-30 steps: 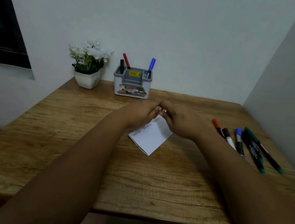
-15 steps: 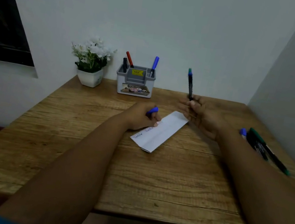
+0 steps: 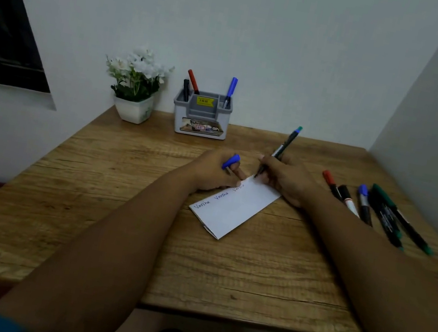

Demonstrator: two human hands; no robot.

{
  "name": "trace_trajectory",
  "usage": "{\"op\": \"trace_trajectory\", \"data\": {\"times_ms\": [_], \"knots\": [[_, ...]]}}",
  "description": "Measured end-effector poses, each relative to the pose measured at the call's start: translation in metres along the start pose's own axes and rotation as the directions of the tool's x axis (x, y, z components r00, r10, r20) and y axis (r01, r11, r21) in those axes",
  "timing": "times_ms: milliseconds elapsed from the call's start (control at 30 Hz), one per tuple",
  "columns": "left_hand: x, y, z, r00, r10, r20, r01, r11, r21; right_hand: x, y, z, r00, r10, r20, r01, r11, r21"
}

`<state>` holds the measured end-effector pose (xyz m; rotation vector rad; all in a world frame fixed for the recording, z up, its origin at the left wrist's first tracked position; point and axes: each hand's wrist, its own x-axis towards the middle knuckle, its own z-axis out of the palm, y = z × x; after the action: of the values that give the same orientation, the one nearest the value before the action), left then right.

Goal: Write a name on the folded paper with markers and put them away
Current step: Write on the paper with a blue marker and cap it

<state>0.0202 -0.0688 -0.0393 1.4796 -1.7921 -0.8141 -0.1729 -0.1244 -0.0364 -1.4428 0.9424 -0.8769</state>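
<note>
Paper, folded into a long white strip, lies slantwise on the table near its middle, one end toward the near left, the other toward the far right. Handwritten words run along its left edge.

The right hand rests at the paper's far end, its fingers curled round a marker in a writing grip. The marker's tip touches the far corner of the paper, and its green end tilts up and away to the far right. The left hand lies on the paper's left edge, fingertips pressing the sheet down. Its fingers are curled, and between them it pinches a blue cap that sticks up from the knuckles.

To the right of the right hand, five more markers lie side by side on the table: red-capped, black, blue-capped, and two green.

At the far edge, against the wall, stands a grey holder with a black, a red and a blue marker upright in it. Left of the holder sits a white pot of white flowers.
</note>
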Motion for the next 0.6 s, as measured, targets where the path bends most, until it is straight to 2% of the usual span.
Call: {"op": "trace_trajectory", "data": {"times_ms": [67,200,267,367,500,600], "knots": [[0.0018,-0.0003,-0.0007,1.000,-0.002,-0.005,0.002,1.000,0.020,-0.0019,0.0002,-0.0032,0.999,-0.044,0.003,0.044,0.996,-0.073],[0.0000,0.0031,0.0008,1.000,0.004,0.016,-0.003,0.999,-0.047,-0.0059,-0.0003,-0.0085,0.990,-0.097,0.099,0.120,0.954,-0.275],[-0.0003,0.0021,0.0003,1.000,0.001,0.018,0.000,0.998,-0.060,-0.0066,0.0004,-0.0058,0.990,-0.115,0.078,0.136,0.922,-0.363],[0.0011,0.0004,-0.0003,1.000,-0.014,0.015,0.014,0.998,-0.053,-0.0073,0.0023,-0.0018,0.985,-0.166,0.046,0.170,0.891,-0.421],[0.0016,0.0016,-0.0001,0.999,-0.031,0.010,0.031,0.998,-0.053,-0.0074,0.0039,-0.0022,0.978,-0.187,0.090,0.206,0.819,-0.536],[0.0007,0.0029,-0.0002,1.000,-0.025,0.017,0.025,0.999,-0.041,-0.0071,0.0036,-0.0016,0.977,-0.193,0.091,0.211,0.802,-0.560]]}}
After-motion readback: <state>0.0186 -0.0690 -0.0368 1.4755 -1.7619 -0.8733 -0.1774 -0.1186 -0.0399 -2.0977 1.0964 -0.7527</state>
